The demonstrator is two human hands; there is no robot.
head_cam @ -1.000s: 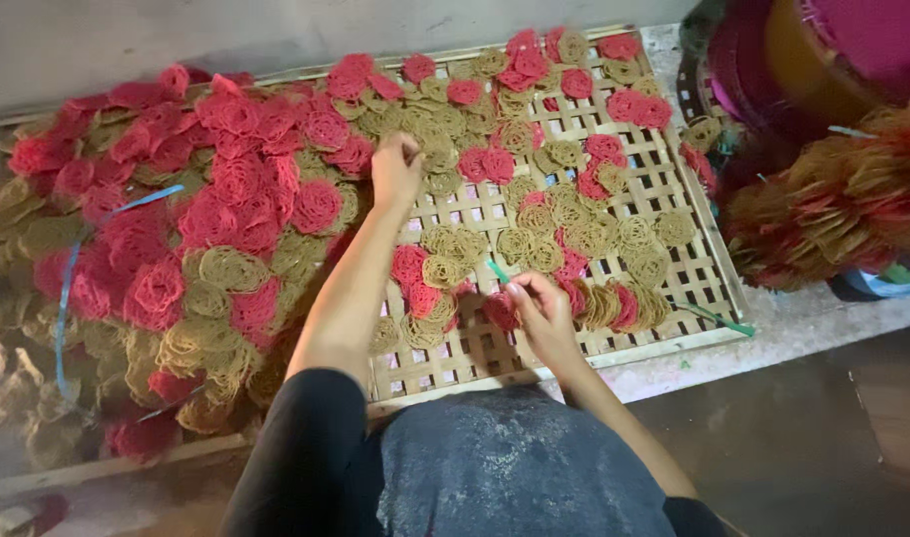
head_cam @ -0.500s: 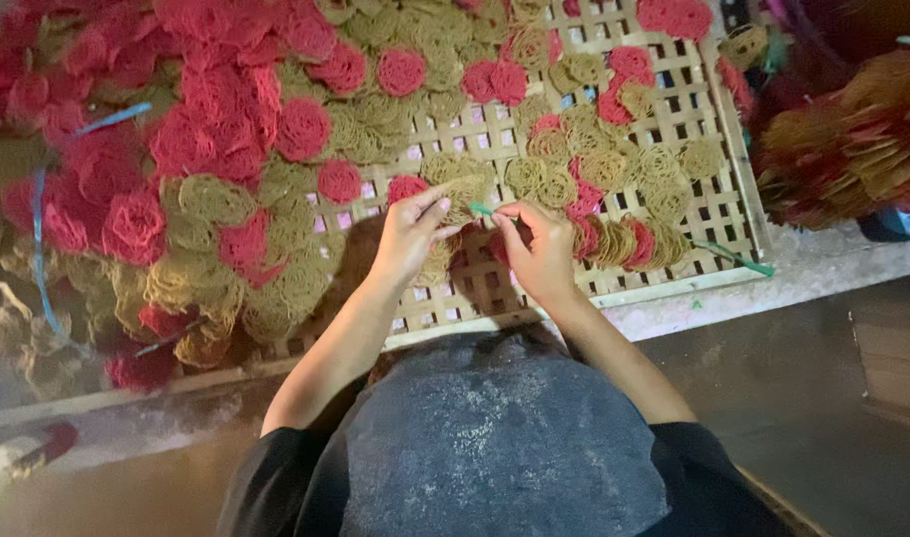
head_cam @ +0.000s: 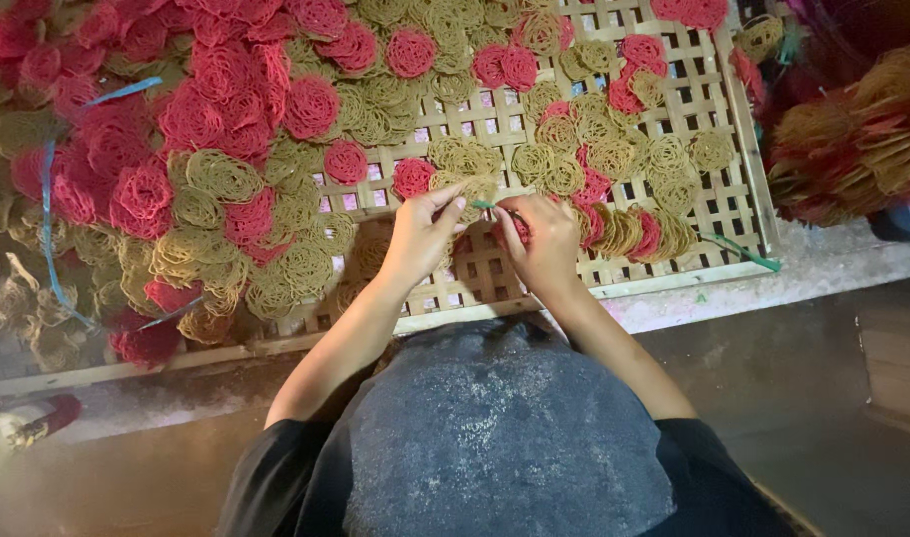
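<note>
green strip (head_cam: 487,205): thin, flat, plastic-looking; it lay pinched between both hands, just above the near edge of the lattice tray.
left hand (head_cam: 422,237): fingers clenched, thumb and forefinger nipped the strip's left end; a yellow coil (head_cam: 467,185) touched the fingertips.
right hand (head_cam: 545,242): fingers curled, grasping the strip's right end together with a small red coil (head_cam: 516,227).
lattice tray (head_cam: 475,273): pale woven slats, square gaps, flat and rectangular; it rested on the tabletop (head_cam: 823,267), a rough grey ledge.
coils on tray: round, lacy nests of thin strands, red and dull yellow, heaped thickly at left, looser at right.
blue strip (head_cam: 49,214): glossy ribbon, it curved over the left heap.
second green strip (head_cam: 741,253): it lay at the tray's right corner, well apart from the hands.
bundle at right (head_cam: 853,139): stacked yellow and red coils, edge-on, beside the tray.
</note>
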